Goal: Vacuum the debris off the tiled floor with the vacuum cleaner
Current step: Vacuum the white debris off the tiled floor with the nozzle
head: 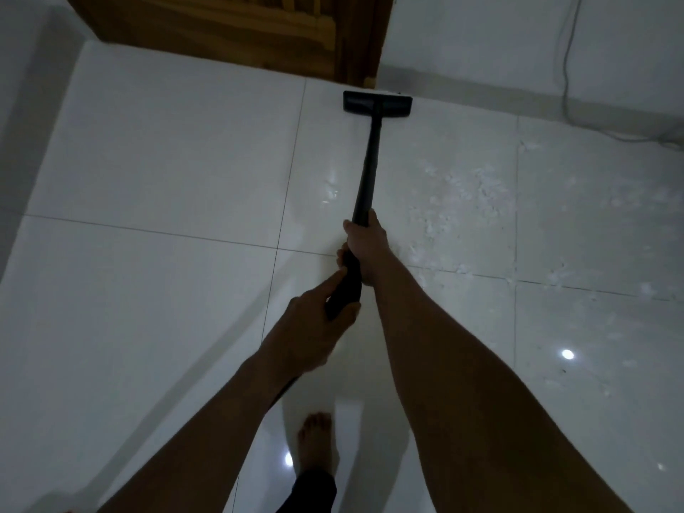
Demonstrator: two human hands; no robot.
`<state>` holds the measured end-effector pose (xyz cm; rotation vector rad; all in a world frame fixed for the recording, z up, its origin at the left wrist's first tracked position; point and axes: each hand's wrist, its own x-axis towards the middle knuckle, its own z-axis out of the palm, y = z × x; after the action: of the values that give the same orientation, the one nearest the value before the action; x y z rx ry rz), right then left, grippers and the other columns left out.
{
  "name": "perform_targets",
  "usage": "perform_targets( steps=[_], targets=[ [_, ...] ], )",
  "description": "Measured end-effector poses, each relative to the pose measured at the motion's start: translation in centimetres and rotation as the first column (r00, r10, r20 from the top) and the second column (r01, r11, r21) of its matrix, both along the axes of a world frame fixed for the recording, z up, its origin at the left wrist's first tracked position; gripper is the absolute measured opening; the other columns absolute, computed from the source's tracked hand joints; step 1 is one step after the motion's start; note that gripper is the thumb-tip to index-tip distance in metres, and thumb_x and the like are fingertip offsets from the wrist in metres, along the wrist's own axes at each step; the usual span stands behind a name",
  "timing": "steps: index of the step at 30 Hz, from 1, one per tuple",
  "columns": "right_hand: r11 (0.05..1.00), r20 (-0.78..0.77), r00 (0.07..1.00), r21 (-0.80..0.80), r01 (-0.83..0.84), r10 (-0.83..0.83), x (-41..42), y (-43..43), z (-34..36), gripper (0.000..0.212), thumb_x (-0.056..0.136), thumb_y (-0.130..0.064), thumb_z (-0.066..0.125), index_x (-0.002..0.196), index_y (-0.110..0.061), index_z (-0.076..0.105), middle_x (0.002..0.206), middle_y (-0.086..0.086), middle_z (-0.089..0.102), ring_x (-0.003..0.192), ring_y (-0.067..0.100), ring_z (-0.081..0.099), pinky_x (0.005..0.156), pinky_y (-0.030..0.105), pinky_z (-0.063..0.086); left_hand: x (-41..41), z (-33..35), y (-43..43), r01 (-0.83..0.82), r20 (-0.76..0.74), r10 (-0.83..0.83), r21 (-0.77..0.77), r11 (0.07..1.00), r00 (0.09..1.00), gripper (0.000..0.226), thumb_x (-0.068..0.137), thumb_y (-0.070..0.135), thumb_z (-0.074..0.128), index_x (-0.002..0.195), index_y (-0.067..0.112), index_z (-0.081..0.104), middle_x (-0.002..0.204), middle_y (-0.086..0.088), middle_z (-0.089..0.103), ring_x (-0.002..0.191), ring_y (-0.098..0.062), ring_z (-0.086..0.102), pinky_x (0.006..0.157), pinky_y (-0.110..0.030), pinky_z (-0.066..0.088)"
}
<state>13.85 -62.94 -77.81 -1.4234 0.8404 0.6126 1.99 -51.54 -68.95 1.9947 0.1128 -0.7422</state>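
Right hand (364,246) and left hand (311,327) clench the forward-pointing vacuum wand (366,168); debris (477,190) lies mostly, it seems, to its right.

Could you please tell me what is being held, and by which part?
The wand: the right hand has its grip on the shaft, the left hand on the near end.

A brown wooden door (237,27) stands ahead, and a thin cable (565,68) runs down the white wall (462,31) beside it.
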Motion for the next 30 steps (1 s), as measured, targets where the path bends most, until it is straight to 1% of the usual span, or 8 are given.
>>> perform_targets(
  steps=[6, 11, 17, 20, 22, 23, 26, 30],
  targets=[
    [1.000, 0.027, 1.000, -0.015, -0.003, 0.003, 3.3, 0.4, 0.7, 0.053, 0.105, -0.015, 0.053, 0.155, -0.024, 0.035, 0.087, 0.015, 0.055, 0.045, 0.018, 0.054, 0.042, 0.027, 0.049, 2.7, 0.4, 0.1, -0.046, 0.053, 0.047, -0.030, 0.999, 0.997, 0.057, 0.102, 0.032, 0.051, 0.154, 0.036, 0.028, 0.058, 0.005, 0.058, 0.040, -0.011, 0.053, 0.040, -0.025, 0.052],
    [0.999, 0.071, 0.997, -0.046, 0.006, -0.003, 2.4, 0.2, 1.6, 0.043, 0.104, -0.017, 0.053, 0.145, -0.013, 0.043, 0.098, 0.018, 0.056, 0.051, 0.020, 0.056, 0.042, 0.024, 0.048, 2.3, 0.9, -0.1, -0.045, 0.058, 0.047, -0.041, 0.998, 0.997, 0.058, 0.101, 0.032, 0.052, 0.154, 0.035, 0.027, 0.054, 0.008, 0.057, 0.038, -0.010, 0.053, 0.040, -0.024, 0.050],
    [0.998, 0.076, 0.995, -0.001, 0.058, -0.057, -3.8, 0.0, 3.4, 0.044, 0.105, -0.017, 0.055, 0.147, -0.016, 0.042, 0.079, 0.012, 0.051, 0.041, 0.014, 0.052, 0.041, 0.025, 0.046, -3.5, 2.5, -0.1, -0.023, 0.051, 0.025, -0.055, 0.998, 0.998, 0.061, 0.101, 0.034, 0.054, 0.155, 0.034, 0.027, 0.053, 0.012, 0.056, 0.036, -0.003, 0.052, 0.041, -0.020, 0.048],
    [0.997, 0.098, 0.993, 0.014, 0.070, -0.072, -7.6, 0.0, 4.6, 0.047, 0.105, -0.017, 0.054, 0.149, -0.017, 0.040, 0.072, 0.010, 0.048, 0.036, 0.013, 0.049, 0.040, 0.024, 0.044, -7.4, 3.3, -0.2, 0.014, 0.072, -0.013, -0.015, 1.000, 0.997, 0.062, 0.101, 0.037, 0.053, 0.156, 0.034, 0.024, 0.076, 0.007, 0.069, 0.041, 0.002, 0.056, 0.045, -0.012, 0.044],
    [0.997, 0.117, 0.990, 0.015, 0.077, -0.078, -10.4, 0.2, 5.7, 0.050, 0.106, -0.018, 0.054, 0.153, -0.022, 0.037, 0.071, 0.009, 0.048, 0.037, 0.012, 0.049, 0.040, 0.025, 0.044, -10.3, 3.7, 0.0, 0.019, 0.092, -0.020, 0.008, 1.000, 0.996, 0.063, 0.100, 0.040, 0.053, 0.156, 0.036, 0.023, 0.104, 0.003, 0.073, 0.057, 0.006, 0.063, 0.050, -0.007, 0.043],
    [0.997, 0.126, 0.989, 0.011, 0.081, -0.082, -12.0, 0.4, 6.2, 0.052, 0.106, -0.018, 0.054, 0.154, -0.026, 0.036, 0.072, 0.009, 0.048, 0.038, 0.012, 0.050, 0.040, 0.025, 0.045, -12.0, 3.9, 0.1, 0.011, 0.107, -0.013, 0.016, 1.000, 0.994, 0.064, 0.100, 0.041, 0.053, 0.156, 0.037, 0.023, 0.106, 0.005, 0.072, 0.063, 0.007, 0.065, 0.051, -0.007, 0.044],
    [0.995, 0.174, 0.980, 0.022, 0.093, -0.095, -17.5, 0.8, 7.9, 0.053, 0.107, -0.018, 0.054, 0.155, -0.032, 0.035, 0.070, 0.008, 0.047, 0.040, 0.011, 0.049, 0.041, 0.025, 0.045, -17.8, 4.5, 0.4, 0.007, 0.149, -0.008, 0.010, 1.000, 0.989, 0.064, 0.099, 0.042, 0.052, 0.155, 0.037, 0.023, 0.088, 0.012, 0.070, 0.056, 0.005, 0.063, 0.057, -0.014, 0.054],
    [0.994, 0.207, 0.973, 0.042, 0.097, -0.103, -25.9, 1.3, 9.2, 0.058, 0.107, -0.019, 0.053, 0.158, -0.037, 0.031, 0.069, 0.007, 0.047, 0.042, 0.011, 0.048, 0.043, 0.026, 0.046, -26.5, 5.2, 1.4, -0.032, 0.117, 0.034, -0.021, 0.999, 0.993, 0.063, 0.098, 0.046, 0.051, 0.151, 0.054, 0.017, 0.101, 0.005, 0.074, 0.068, -0.006, 0.070, 0.074, -0.035, 0.061]
  ],
)
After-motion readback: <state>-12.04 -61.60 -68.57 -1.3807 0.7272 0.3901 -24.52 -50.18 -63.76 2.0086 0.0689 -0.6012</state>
